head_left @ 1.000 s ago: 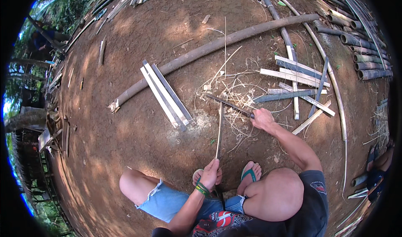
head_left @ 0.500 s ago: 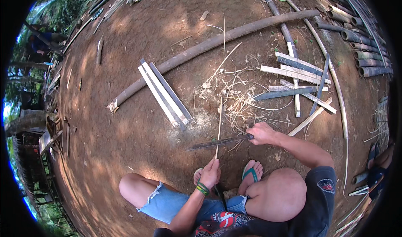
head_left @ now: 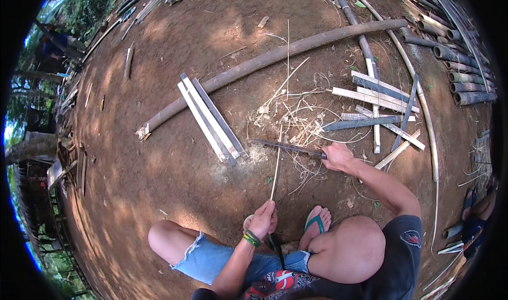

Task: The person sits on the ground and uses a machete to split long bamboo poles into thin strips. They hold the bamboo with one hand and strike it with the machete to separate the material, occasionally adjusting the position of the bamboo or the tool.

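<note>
My left hand (head_left: 262,218) is closed round the near end of a thin bamboo strip (head_left: 276,173), which points away from me over the dirt. In my right hand (head_left: 338,157) is the dark handle of a machete (head_left: 293,148). Its long blade reaches left and lies across the strip near the strip's far end. Pale curled bamboo shavings (head_left: 301,128) are heaped just beyond the blade. Left of them, several split bamboo slats (head_left: 208,121) lie side by side, their far ends by a long pole.
The long wooden pole (head_left: 254,65) lies slantwise across the ground. More split slats (head_left: 375,99) are piled at right, beside a thin curved pole (head_left: 423,104). Cut bamboo tubes (head_left: 471,87) are stacked at far right, where another person's leg (head_left: 481,200) shows. My sandalled foot (head_left: 316,225) is near the strip.
The machete has moved away from me along the strip, from near my left hand to its far end. My right hand went forward with it; my left hand stayed nearly in place.
</note>
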Tool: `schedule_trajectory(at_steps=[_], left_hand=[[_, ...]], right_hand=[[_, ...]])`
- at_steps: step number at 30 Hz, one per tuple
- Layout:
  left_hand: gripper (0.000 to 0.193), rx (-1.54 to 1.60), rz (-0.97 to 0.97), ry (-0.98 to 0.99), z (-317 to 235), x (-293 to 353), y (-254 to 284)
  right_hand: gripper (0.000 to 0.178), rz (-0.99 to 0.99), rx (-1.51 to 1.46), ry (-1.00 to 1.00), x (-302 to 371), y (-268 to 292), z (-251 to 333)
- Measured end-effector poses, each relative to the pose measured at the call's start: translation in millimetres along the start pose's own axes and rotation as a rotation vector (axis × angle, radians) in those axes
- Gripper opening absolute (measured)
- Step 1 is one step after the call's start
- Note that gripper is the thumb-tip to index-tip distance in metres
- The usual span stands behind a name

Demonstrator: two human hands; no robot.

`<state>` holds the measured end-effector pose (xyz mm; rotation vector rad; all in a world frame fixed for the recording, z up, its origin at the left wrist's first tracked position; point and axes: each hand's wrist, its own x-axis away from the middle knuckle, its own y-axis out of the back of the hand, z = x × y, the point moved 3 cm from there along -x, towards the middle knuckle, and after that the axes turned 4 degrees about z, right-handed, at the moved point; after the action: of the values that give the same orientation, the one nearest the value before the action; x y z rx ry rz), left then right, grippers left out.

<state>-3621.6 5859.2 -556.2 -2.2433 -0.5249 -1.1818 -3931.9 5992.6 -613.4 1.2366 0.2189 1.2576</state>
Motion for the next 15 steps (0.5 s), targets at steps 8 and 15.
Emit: schedule_trajectory(at_steps=[8, 15], left_hand=[[0.039, 0.126, 0.071, 0.065, -3.7, 0.6, 3.3], [0.044, 0.183, 0.106, 0.09, -1.5, 2.7, 1.6]], right_hand=[[0.02, -0.111, 0.011, -0.163, -6.2, -4.6, -37.4], [0.028, -0.105, -0.094, -0.111, 14.2, -32.0, -24.3]])
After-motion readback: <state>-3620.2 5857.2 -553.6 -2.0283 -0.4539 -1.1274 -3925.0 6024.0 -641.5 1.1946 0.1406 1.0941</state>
